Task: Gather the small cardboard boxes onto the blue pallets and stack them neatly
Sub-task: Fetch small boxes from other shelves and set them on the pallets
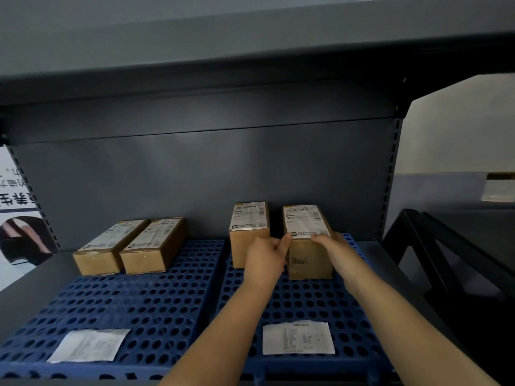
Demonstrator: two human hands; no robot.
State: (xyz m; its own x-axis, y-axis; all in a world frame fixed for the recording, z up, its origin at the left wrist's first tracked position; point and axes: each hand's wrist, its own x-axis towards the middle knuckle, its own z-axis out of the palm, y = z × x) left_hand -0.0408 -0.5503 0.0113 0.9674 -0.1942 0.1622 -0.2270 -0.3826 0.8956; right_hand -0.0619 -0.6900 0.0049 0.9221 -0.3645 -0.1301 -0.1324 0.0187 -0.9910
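A poster (16, 218) hangs at the far left, beside the grey shelf (36, 277). Two blue pallets lie side by side on the shelf. On the left pallet (133, 307) two boxes lie flat, touching: box one (107, 247) and box two (152, 246), with a paper slip (89, 345) near the front edge. On the right pallet (303, 305) box three (248, 232) stands upright at the back, and box four (308, 240) stands just beside it. The left hand (264, 260) grips box four's left side, thumb on its top front edge. The right hand (334, 246) curls around its right side. A second slip (298, 337) lies near the front. A dark rack (446, 260) stands at right.
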